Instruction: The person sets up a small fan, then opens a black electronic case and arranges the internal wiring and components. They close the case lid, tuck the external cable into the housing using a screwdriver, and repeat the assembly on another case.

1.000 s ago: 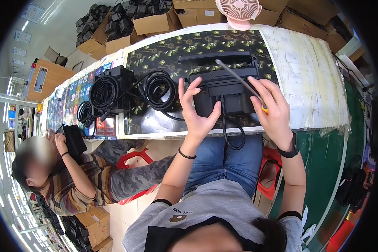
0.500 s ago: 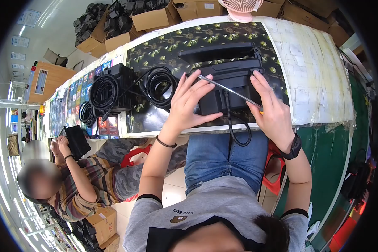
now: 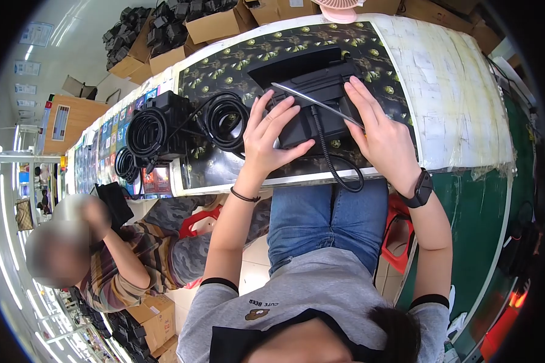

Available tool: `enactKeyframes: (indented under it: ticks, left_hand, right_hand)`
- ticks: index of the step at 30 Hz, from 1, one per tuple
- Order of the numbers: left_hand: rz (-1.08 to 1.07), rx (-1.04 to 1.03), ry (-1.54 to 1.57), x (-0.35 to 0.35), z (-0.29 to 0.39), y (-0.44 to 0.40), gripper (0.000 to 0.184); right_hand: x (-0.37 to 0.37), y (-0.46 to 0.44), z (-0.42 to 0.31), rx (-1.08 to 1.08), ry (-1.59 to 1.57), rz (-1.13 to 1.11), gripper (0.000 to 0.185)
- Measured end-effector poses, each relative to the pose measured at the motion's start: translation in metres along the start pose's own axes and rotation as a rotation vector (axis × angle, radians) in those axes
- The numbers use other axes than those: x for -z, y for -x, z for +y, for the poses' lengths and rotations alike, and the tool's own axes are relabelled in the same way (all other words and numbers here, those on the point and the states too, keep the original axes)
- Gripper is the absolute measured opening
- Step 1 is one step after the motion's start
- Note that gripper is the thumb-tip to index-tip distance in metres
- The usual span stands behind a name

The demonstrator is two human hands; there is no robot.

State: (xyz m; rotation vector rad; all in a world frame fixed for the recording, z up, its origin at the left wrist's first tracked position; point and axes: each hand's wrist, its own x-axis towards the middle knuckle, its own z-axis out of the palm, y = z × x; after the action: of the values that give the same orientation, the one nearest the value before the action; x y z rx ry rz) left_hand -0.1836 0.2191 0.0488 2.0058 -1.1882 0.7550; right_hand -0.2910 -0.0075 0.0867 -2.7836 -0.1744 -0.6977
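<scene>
A black plastic case (image 3: pixel 293 127) with a raised flap (image 3: pixel 293 65) lies slightly turned on the dark patterned sheet. My left hand (image 3: pixel 269 136) grips its left end, the thumb at the front edge and fingers over the top. My right hand (image 3: pixel 384 136) holds a screwdriver (image 3: pixel 321 105) low between thumb and palm; its handle is mostly hidden. The shaft slants across the case toward the upper left, while my right fingers stretch along the case's right side. A black ribbed cable (image 3: pixel 322 142) comes off the case and loops over the table's front edge.
To the left sit coiled black cables (image 3: pixel 224 121) and another black case (image 3: pixel 177 124). A pink fan (image 3: pixel 339 12) stands at the back edge, with cardboard boxes (image 3: pixel 218 27) beyond. A co-worker (image 3: pixel 124 260) sits at the left, near a red stool (image 3: pixel 200 222).
The case has turned a little counterclockwise, its right end farther from me, and both hands have shifted with it. The co-worker's hand has risen toward the head.
</scene>
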Motion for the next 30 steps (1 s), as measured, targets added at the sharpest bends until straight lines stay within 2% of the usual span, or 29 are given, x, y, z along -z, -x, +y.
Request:
enactKeyframes:
  ticks: [5,8,10,12,14,15,18,19,22,25,30]
  left_hand:
    - [0.022,0.041,-0.059,0.001,0.014,0.005,0.06]
    - [0.01,0.111,-0.158,0.001,0.025,0.007,0.066]
    - [-0.017,0.226,-0.285,0.004,0.034,0.004,0.069]
    - [-0.045,0.269,-0.389,0.005,0.036,-0.002,0.07]
    - [-0.117,0.289,-0.489,0.014,0.047,-0.022,0.067]
    - [-0.117,0.229,-0.494,0.016,0.044,-0.028,0.063]
    - [-0.19,0.179,-0.469,0.013,0.036,-0.044,0.058]
    - [-0.27,0.199,-0.459,0.014,0.04,-0.049,0.046]
    - [-0.286,0.28,-0.263,0.011,0.03,-0.045,0.041]
    - [-0.27,0.249,-0.255,0.011,0.028,-0.043,0.036]
    - [-0.27,0.232,-0.182,0.006,0.018,-0.061,0.037]
  right_hand:
    - [0.003,0.003,0.006,-0.048,-0.154,-0.078,0.049]
    - [0.002,-0.001,0.034,0.05,-0.426,0.052,0.046]
    - [0.018,0.007,0.04,-0.189,-0.514,0.052,0.037]
    - [0.039,0.007,0.046,-0.409,-0.625,-0.085,0.032]
    - [0.061,0.003,0.051,-0.478,-0.479,-0.305,0.03]
    - [0.066,0.003,0.054,-0.511,-0.403,-0.413,0.03]
    - [0.043,0.023,0.072,-0.188,-0.327,-0.203,0.035]
    - [0.044,0.027,0.077,-0.17,-0.308,-0.272,0.039]
    - [0.062,0.027,0.079,-0.106,-0.236,-0.367,0.043]
    - [0.086,0.026,0.07,-0.203,-0.088,-0.41,0.047]
    - [0.11,0.032,0.056,-0.209,0.027,-0.335,0.049]
